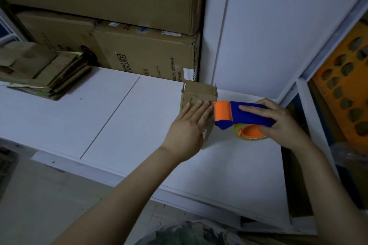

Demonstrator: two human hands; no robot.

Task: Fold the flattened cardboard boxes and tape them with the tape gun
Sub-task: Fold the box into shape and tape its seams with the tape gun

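A small folded cardboard box (201, 93) stands on the white table (123, 117), near the back right. My left hand (189, 125) lies flat on the box's near face, fingers straight and together. My right hand (278, 123) grips a blue and orange tape gun (245, 114) with a yellowish roll of tape under it. The gun's orange front end touches the right side of the box, beside my left fingertips. A pile of flattened cardboard boxes (41, 71) lies at the table's far left.
Large brown cartons (147, 53) are stacked against the back of the table. A white wall panel (278, 32) rises behind the box. On the right, a white shelf frame (302, 93) holds an orange tray with holes (346, 89).
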